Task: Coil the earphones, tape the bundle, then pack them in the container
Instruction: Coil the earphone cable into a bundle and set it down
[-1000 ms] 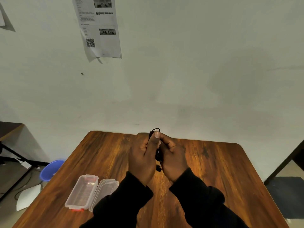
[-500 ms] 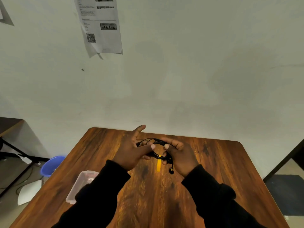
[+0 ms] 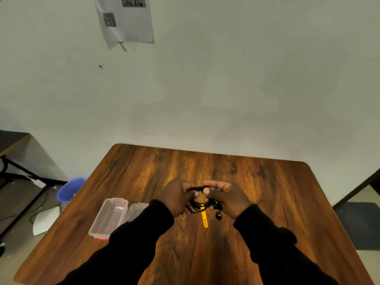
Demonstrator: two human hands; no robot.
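Observation:
Black coiled earphones (image 3: pixel 197 205) hang between both hands above the middle of the wooden table (image 3: pixel 267 192). My left hand (image 3: pixel 176 197) grips the coil's left side, thumb on top. My right hand (image 3: pixel 228 197) holds the right side with curled fingers. A yellow strap (image 3: pixel 204 218) with small holes hangs down from the bundle. One earbud (image 3: pixel 218 216) dangles below my right hand. The clear plastic container (image 3: pixel 108 218) lies open on the table to the left, its lid (image 3: pixel 135 210) beside it, partly hidden by my left sleeve.
A blue bucket (image 3: pixel 68 193) stands on the floor left of the table, near cables and a white sheet. A dark desk (image 3: pixel 12 138) sits at far left. A printed paper (image 3: pixel 125 19) hangs on the wall. A dark mat lies at right.
Both hands moved down and nearer to me with the earphones. My left fingers, spread before, have curled around the coil. The yellow strap now hangs in view below the bundle.

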